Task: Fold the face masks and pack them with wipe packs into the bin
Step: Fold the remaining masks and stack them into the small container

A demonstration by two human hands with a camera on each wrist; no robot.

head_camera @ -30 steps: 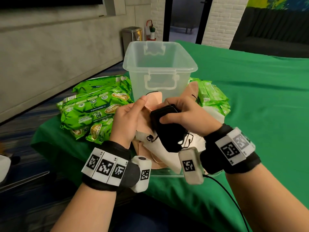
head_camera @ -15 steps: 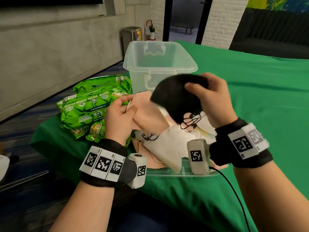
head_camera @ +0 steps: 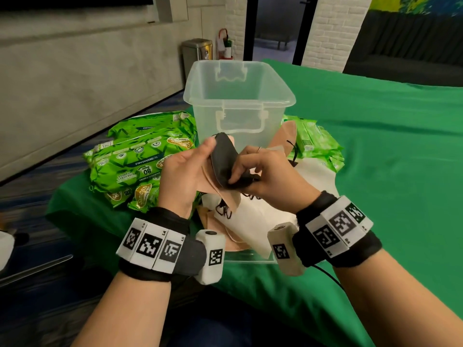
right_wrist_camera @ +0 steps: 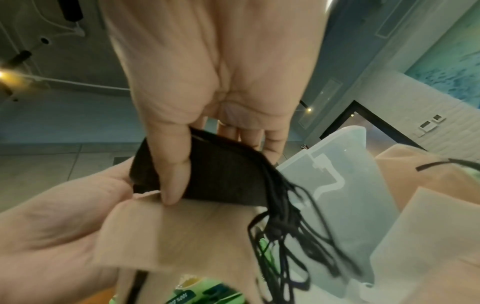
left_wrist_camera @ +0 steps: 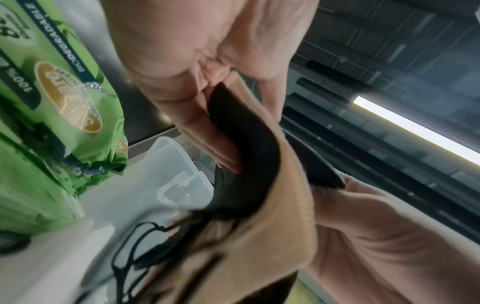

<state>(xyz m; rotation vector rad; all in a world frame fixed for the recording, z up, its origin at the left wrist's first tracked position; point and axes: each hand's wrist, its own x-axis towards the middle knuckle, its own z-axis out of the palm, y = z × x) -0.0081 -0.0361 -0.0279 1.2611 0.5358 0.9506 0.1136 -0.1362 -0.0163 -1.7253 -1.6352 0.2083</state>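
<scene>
Head view first: both hands meet just in front of the clear bin, which stands upright on the green-covered tabletop with nothing visible inside. The left hand has its thumb on the upper end of a black mask and its fingers under a beige mask, so the black one lies on the beige one and both are pinched together. The right hand closes its fingertips on the lower end of the black mask, where dark ear loops bunch. More masks, white and beige, lie heaped below the hands on a clear lid. Green wipe packs are piled left of the bin, and another pack lies to its right.

Left wrist view: the left grip is clamped, thumb pressing the black mask against the beige mask. A wipe pack and the bin's rim show beyond; loops below are blurred.

Right wrist view: the right grip is clamped too, thumb on the folded black mask, fingers behind it. The beige mask sits under it in the left hand, loops dangling beside the bin.
</scene>
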